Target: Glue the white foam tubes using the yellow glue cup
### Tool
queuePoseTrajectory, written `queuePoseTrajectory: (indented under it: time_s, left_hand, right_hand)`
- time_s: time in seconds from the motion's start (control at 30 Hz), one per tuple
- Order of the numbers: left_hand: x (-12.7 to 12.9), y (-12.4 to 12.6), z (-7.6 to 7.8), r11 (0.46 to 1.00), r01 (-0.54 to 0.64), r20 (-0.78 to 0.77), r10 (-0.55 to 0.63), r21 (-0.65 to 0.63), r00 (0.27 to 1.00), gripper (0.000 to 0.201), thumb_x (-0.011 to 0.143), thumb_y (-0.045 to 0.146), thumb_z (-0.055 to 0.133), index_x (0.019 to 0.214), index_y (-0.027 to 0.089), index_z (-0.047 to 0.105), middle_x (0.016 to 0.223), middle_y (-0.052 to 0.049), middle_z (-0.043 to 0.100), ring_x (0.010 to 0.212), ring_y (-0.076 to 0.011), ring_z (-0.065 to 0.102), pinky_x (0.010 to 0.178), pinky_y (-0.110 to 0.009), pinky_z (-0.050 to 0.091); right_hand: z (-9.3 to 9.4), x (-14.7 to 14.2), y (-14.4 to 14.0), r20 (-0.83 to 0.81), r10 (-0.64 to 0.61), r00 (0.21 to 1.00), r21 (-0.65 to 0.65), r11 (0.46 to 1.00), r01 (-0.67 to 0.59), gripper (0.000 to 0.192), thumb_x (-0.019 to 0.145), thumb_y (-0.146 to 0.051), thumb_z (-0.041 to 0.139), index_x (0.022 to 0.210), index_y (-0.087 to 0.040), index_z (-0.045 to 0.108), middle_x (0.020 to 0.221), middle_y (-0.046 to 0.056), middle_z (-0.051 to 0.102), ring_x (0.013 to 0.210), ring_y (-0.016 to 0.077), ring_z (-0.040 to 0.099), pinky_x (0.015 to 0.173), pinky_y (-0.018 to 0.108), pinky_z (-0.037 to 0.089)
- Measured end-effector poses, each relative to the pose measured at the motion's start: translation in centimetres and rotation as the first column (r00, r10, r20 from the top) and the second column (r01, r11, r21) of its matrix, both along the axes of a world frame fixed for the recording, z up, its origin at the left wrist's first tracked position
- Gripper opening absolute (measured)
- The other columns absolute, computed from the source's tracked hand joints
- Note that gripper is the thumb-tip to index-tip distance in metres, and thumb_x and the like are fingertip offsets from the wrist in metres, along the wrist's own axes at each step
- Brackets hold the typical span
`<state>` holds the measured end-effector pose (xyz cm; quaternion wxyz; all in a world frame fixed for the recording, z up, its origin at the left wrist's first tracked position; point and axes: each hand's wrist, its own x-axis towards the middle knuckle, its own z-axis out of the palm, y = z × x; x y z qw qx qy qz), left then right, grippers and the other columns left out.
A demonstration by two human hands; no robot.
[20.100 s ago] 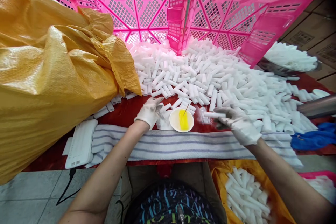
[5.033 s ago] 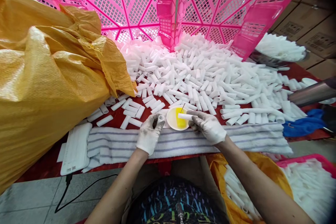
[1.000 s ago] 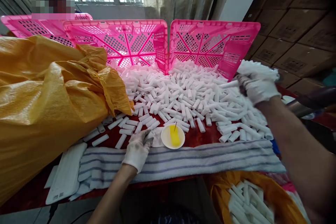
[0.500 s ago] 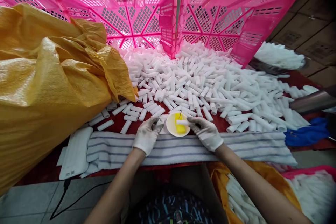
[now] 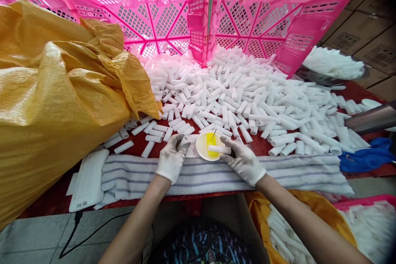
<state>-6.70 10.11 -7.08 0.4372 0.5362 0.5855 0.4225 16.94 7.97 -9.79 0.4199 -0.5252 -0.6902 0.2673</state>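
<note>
From my seat, the big crinkled yellow woven sack (image 5: 58,99) runs off the left edge of the frame and covers the red bench (image 5: 262,146) beneath it. The grey metal cylinder (image 5: 369,119) is cut off at the right edge. I cannot tell what the left hand (image 5: 170,159) pinches; its grip hides it. The blurred pink block in the upper left corner shows me nothing.

Gloved hands, bare forearms, patterned dark top

The left hand (image 5: 170,161) and right hand (image 5: 244,161) each wear a thin white glove, smudged grey at fingers and palm, ending at the wrist. No sleeves cover the forearms. The dark garment below carries blue and yellowish lettering.
</note>
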Motion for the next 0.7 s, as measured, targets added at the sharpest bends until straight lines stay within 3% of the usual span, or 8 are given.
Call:
queuePoseTrajectory:
  time_s: [0.1,0.3,0.43,0.6,0.7]
  left_hand:
    - [0.1,-0.2,-0.1,1.0,0.016,0.013,-0.016,-0.023,1.0,0.04,0.081,0.046,0.056,0.11,0.019,0.054,0.107,-0.006,0.065,0.093,-0.0167,0.064,0.083,-0.028,0.051]
    - [0.1,-0.7,0.2,0.999,0.036,0.038,-0.034,-0.03,0.999,0.038,0.081,0.043,0.057,0.11,0.018,0.054,0.109,-0.007,0.065,0.095,-0.0175,0.063,0.082,-0.029,0.051]
    - [-0.1,-1.1,0.4,0.998,0.043,0.017,-0.043,-0.042,0.999,0.039,0.08,0.041,0.06,0.11,0.017,0.055,0.111,-0.008,0.064,0.099,-0.0182,0.061,0.088,-0.03,0.049]
    - [-0.1,-1.2,0.0,0.998,0.055,0.007,-0.055,-0.006,0.998,0.037,0.076,0.04,0.065,0.103,0.017,0.057,0.102,-0.005,0.065,0.095,-0.0179,0.062,0.088,-0.031,0.049]
    - [0.3,-1.3,-0.1,0.997,0.074,0.031,-0.074,0.011,0.997,0.034,0.073,0.038,0.068,0.099,0.018,0.059,0.099,-0.004,0.066,0.093,-0.0176,0.063,0.087,-0.03,0.05]
  right_hand:
    - [-0.1,-0.1,-0.4,0.031,-0.01,0.999,-0.041,0.999,0.011,0.031,0.088,-0.033,0.054,0.115,-0.021,0.062,0.11,0.006,0.066,0.099,0.0193,0.064,0.092,0.035,0.053]
    - [-0.7,-0.1,-0.5,0.049,0.011,0.999,0.188,0.982,-0.02,0.016,0.082,-0.026,0.061,0.096,-0.021,0.067,0.085,0.004,0.064,0.078,0.015,0.063,0.072,0.03,0.055]
    - [-0.7,0.0,-0.4,0.068,0.035,0.997,0.137,0.99,-0.044,0.03,0.084,-0.025,0.059,0.114,-0.02,0.062,0.096,0.006,0.065,0.086,0.0168,0.063,0.08,0.033,0.053]
    - [0.3,0.1,-1.0,-0.037,0.106,0.994,0.134,0.986,-0.101,0.01,0.078,-0.025,0.066,0.085,-0.018,0.067,0.083,0.004,0.061,0.075,0.014,0.06,0.068,0.028,0.051]
    - [1.3,0.3,-1.6,-0.264,0.041,0.964,-0.027,0.998,-0.049,0.018,0.075,-0.031,0.07,0.086,-0.018,0.064,0.09,0.003,0.061,0.078,0.0132,0.061,0.07,0.026,0.051]
